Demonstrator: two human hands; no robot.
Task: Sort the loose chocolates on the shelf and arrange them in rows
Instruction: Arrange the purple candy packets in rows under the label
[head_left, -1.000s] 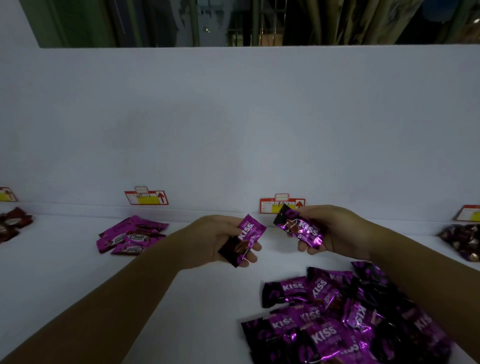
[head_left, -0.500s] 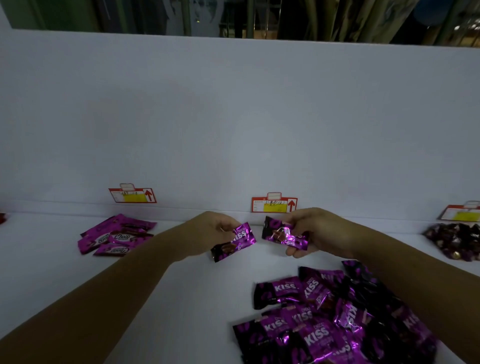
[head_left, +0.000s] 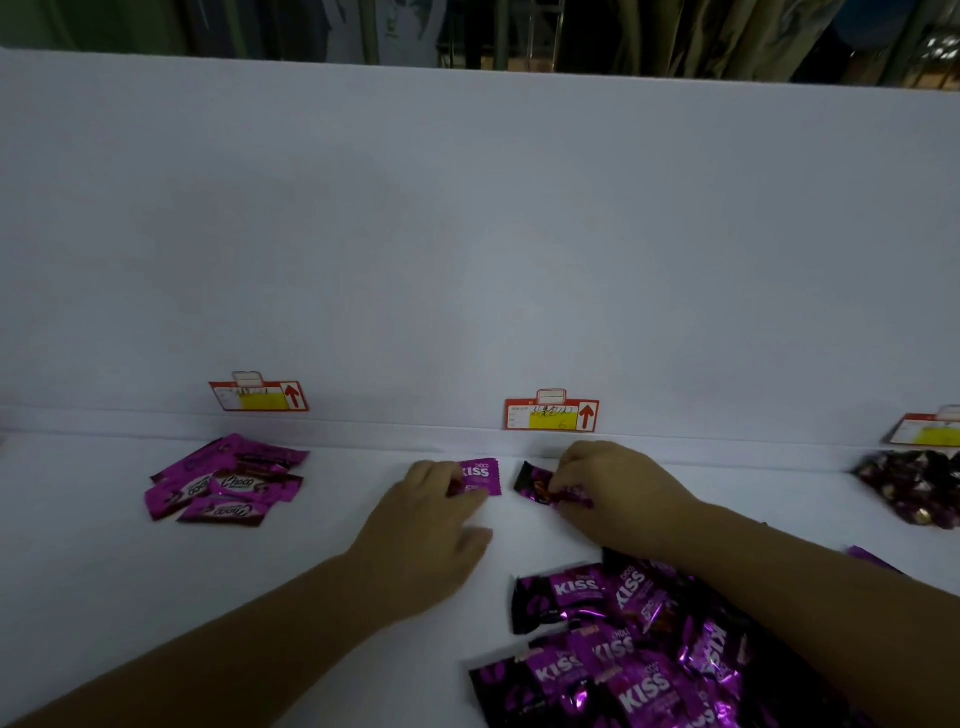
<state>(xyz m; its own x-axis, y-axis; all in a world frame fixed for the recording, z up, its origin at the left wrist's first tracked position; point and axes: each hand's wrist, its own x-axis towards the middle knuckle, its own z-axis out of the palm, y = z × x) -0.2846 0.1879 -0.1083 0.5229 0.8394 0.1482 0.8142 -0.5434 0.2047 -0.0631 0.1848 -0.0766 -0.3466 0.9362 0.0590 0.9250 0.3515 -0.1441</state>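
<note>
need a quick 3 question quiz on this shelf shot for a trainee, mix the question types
1. True or false: the left hand rests its fingers on a Kiss packet lying on the shelf, while the right hand grips a second packet beside it.
2. How many price tags are in view?
3. Where is the big Kiss pile?
A) left of the left hand
B) nearer the camera than the right hand
C) behind the price tags

Key: 1 true; 2 three; 3 B

Red price tags (head_left: 551, 414) on white backboard (head_left: 467, 234)
</note>
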